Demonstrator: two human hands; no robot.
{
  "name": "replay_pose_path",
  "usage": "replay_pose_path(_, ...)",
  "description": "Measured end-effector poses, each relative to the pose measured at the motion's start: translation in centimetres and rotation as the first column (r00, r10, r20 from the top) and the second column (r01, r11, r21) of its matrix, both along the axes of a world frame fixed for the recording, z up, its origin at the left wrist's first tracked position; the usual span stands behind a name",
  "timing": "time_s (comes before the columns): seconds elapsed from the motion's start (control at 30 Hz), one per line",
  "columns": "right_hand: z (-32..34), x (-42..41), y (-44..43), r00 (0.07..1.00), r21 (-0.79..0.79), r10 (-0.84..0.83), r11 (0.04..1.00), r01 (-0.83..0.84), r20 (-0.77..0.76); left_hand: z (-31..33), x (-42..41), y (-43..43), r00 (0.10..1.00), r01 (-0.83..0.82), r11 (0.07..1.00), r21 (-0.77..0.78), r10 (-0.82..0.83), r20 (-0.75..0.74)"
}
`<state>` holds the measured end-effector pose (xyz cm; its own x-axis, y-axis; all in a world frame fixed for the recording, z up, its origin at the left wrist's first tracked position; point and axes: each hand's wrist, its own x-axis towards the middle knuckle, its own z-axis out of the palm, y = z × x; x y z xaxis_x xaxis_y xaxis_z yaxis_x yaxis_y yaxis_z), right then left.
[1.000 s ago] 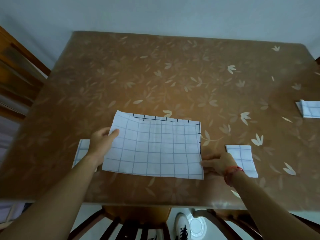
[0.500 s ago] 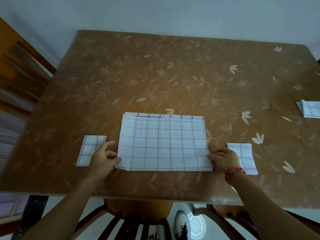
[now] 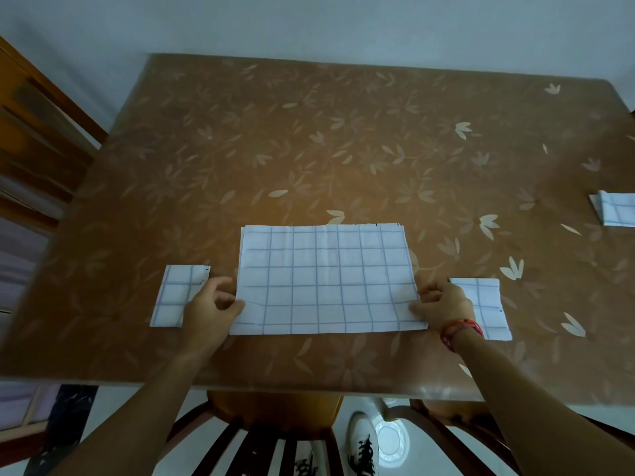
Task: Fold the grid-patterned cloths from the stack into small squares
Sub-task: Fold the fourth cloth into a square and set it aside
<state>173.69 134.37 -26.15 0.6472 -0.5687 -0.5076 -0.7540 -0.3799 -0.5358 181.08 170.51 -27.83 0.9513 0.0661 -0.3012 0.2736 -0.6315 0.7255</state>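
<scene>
Head view: the half-folded grid cloth [image 3: 326,280] lies flat on the desk [image 3: 309,132], towards its near edge. The left hand [image 3: 209,309] pinches the cloth's near-left edge with curled fingers, and the right hand [image 3: 443,304] pinches its near-right edge. One folded square [image 3: 175,293] lies just left of the cloth, another [image 3: 488,304] lies just right, and a third [image 3: 616,209] lies well to its right. A second ago the left hand held the cloth's far-left corner, and the cloth lay skewed.

- My left hand [image 3: 211,305], fingers curled, thumb pinching the cloth [image 3: 326,280] at its left edge
- My right hand [image 3: 443,304] pinches the right edge likewise; both bare forearms reach forward
</scene>
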Motion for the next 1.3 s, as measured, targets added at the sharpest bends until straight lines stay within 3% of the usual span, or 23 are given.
replay_pose_path(0.2,-0.1,0.2,0.6,0.996,-0.174,0.06,0.984,-0.048,0.069,0.0,-1.4,-0.5,0.968,0.152,0.959,0.241,-0.193,0.158)
replay_pose_path(0.33,0.3,-0.3,2.8,0.946,-0.307,0.29,0.922,-0.236,0.143,0.7,-5.5,-3.6,0.825,0.439,0.827,0.352,-0.526,0.205)
replay_pose_path(0.4,0.0,-1.6,5.0,0.87,-0.367,0.48,0.835,-0.411,0.117,0.0,-7.7,-5.2,0.7,0.557,0.708,0.435,-0.682,0.214)
replay_pose_path(0.5,-1.6,-4.2,8.2,0.672,-0.519,0.739,0.597,-0.612,0.058,-1.0,-9.6,-6.7,0.583,0.63,0.559,0.538,-0.799,0.149)
replay_pose_path(0.57,-2.6,-5.2,9.3,0.568,-0.535,0.822,0.466,-0.705,-0.032,-1.5,-10.1,-6.9,0.573,0.644,0.506,0.573,-0.816,0.076)
replay_pose_path(0.67,-3.7,-5.7,9.8,0.513,-0.505,0.847,0.384,-0.773,-0.14,-2.0,-10.5,-6.8,0.599,0.661,0.48,0.576,-0.8,-0.021)
replay_pose_path(1.03,-4.4,-4.9,9.6,0.425,-0.463,0.879,0.291,-0.837,-0.215,-2.6,-10.5,-7.2,0.607,0.644,0.441,0.625,-0.792,-0.067)
replay_pose_path(1.17,-3.6,-5.1,10.1,0.446,-0.463,0.875,0.321,-0.826,-0.19,-3.3,-10.4,-7.2,0.602,0.638,0.437,0.634,-0.796,-0.057)
replay_pose_path(1.3,-3.2,-5.5,11.4,0.382,-0.468,0.913,0.278,-0.839,-0.143,-3.8,-10.5,-6.9,0.592,0.623,0.45,0.64,-0.806,-0.01)
